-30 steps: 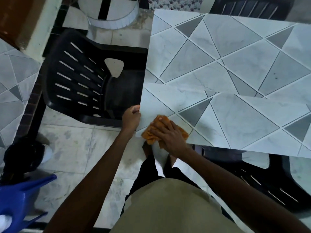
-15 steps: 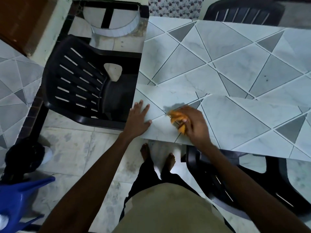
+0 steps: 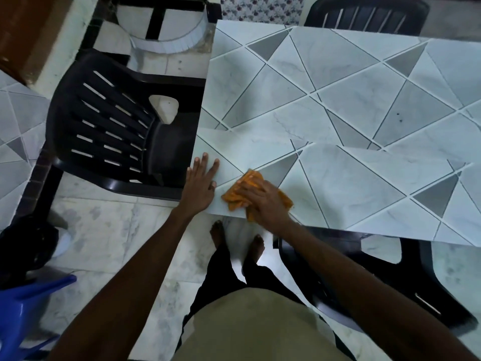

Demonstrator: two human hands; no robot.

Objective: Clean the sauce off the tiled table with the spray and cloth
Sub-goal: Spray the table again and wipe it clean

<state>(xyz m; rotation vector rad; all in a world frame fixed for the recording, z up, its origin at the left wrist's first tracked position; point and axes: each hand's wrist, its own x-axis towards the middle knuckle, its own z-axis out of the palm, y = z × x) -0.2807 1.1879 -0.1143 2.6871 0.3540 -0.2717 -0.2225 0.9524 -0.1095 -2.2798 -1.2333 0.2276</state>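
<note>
The tiled table [image 3: 338, 105] has grey and white triangle tiles and fills the right half of the view. An orange cloth [image 3: 238, 194] lies on its near left corner. My right hand [image 3: 265, 201] presses down on the cloth with fingers spread over it. Flat on the table's left corner rests my left hand [image 3: 201, 183], fingers straight, just left of the cloth. A few small dark specks [image 3: 398, 115] sit on a tile farther right. No spray bottle is in view.
A black plastic chair [image 3: 117, 131] stands against the table's left edge. Another black chair [image 3: 390, 280] is tucked under the near edge, and a third [image 3: 364, 14] stands at the far side. A blue plastic stool [image 3: 23, 311] is at lower left. My bare feet [image 3: 236, 241] stand on the marble floor.
My right hand went from gripping the bunched cloth farther in on the table to pressing it flat nearer the edge. My left hand stays flat on the corner.
</note>
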